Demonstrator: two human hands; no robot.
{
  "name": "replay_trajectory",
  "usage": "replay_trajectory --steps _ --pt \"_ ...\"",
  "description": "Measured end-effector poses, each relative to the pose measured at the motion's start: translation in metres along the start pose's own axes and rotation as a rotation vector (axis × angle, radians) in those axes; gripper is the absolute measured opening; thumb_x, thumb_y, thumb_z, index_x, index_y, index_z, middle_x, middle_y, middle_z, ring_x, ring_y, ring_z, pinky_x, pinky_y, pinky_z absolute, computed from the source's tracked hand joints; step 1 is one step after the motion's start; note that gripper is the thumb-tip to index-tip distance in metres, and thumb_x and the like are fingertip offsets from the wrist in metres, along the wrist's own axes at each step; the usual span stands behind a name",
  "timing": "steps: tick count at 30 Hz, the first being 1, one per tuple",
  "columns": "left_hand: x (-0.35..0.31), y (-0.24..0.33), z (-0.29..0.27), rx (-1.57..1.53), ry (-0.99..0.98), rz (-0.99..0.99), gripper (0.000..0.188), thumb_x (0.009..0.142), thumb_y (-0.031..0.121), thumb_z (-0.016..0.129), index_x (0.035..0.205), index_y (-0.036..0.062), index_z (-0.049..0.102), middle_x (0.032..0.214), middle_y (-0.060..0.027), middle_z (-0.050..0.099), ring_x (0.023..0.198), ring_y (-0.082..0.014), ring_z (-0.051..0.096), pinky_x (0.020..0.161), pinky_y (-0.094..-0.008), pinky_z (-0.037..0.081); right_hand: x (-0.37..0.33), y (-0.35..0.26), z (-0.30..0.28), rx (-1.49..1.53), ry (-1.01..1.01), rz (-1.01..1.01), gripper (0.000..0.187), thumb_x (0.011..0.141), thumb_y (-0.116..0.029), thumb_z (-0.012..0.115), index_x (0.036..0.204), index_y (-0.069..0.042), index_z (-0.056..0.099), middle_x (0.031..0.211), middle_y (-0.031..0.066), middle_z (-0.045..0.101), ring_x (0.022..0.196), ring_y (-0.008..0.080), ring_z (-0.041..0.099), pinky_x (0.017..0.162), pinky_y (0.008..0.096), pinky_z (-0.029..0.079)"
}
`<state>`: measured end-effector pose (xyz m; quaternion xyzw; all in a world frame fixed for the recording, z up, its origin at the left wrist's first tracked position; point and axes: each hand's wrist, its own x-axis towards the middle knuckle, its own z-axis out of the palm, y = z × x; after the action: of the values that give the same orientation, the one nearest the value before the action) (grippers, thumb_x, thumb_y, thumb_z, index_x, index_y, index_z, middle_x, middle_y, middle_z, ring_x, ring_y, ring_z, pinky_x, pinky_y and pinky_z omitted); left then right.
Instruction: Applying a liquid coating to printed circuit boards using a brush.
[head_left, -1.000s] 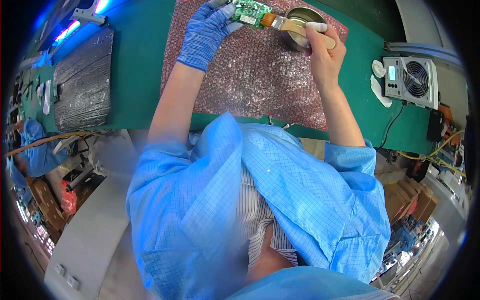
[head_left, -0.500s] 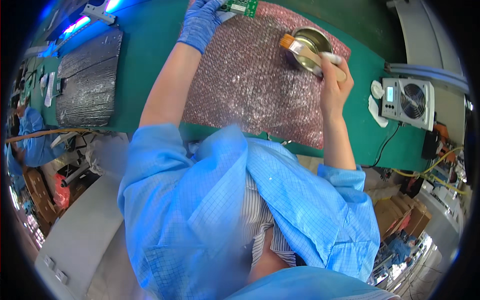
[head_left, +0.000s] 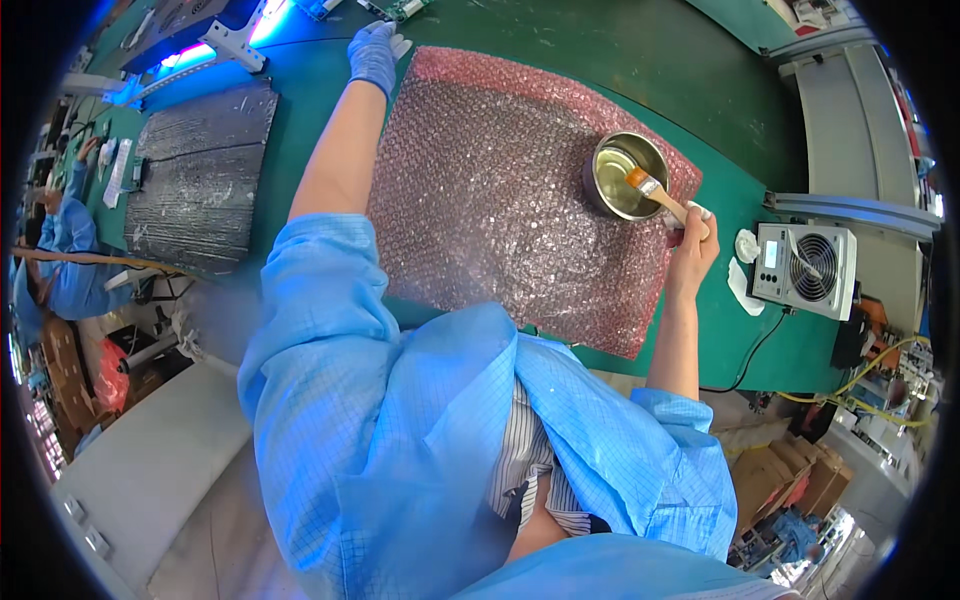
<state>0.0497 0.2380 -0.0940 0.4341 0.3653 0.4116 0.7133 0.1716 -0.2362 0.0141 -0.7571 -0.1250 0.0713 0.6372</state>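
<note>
At the far edge of the pink bubble-wrap sheet [head_left: 480,190], my left hand [head_left: 374,58] reaches forward in a blue glove with pale fingertips. Its fingers are stretched out, the thumb apart, just short of a green circuit board [head_left: 400,9] that the top edge of the view cuts off. My right hand [head_left: 692,245], with white finger covers, grips the wooden handle of a flat brush [head_left: 664,198]. The brush's orange bristles are over a round metal bowl [head_left: 655,150] holding a pale yellowish liquid; whether they touch the liquid is unclear. The bowl stands on the bubble wrap.
A white fan unit [head_left: 806,268] with a small screen stands at right, beside crumpled white tissue [head_left: 742,285]. At left are a dark foil-like mat [head_left: 200,175] and a metal frame with bluish-violet lamps [head_left: 230,45]. Another person in blue [head_left: 75,250] works far left.
My left hand has opened and drawn off the circuit board, which now lies farther forward. My right hand has swung the brush so its bristles point into the bowl. The view has shifted.
</note>
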Motion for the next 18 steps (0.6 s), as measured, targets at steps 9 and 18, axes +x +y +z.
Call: replay_trajectory --steps 9,18 --pt "-0.076 0.05 -0.038 1.515 -0.014 1.027 0.024 0.076 0.025 0.056 0.094 0.0101 0.061 0.094 -0.0152 0.061 0.087 -0.0336 0.058 0.077 -0.0434 0.045 0.016 0.027 -0.007 -0.211 -0.056 -0.198 0.021 0.087 -0.022 0.055 0.09 -0.003 0.062 0.071 -0.0034 0.053 0.06 0.0026 0.043 0.052 0.0178 0.032" --pt "-0.162 0.085 -0.012 1.78 -0.186 1.399 0.037 0.077 0.02 0.047 0.109 0.0055 0.053 0.12 -0.0156 0.05 0.119 -0.0306 0.039 0.101 -0.0451 0.026 0.014 0.033 -0.059 -0.265 0.125 -0.099 0.045 0.091 -0.038 0.039 0.11 0.0 0.054 0.098 0.0088 0.058 0.085 0.0164 0.054 0.073 0.029 0.041"
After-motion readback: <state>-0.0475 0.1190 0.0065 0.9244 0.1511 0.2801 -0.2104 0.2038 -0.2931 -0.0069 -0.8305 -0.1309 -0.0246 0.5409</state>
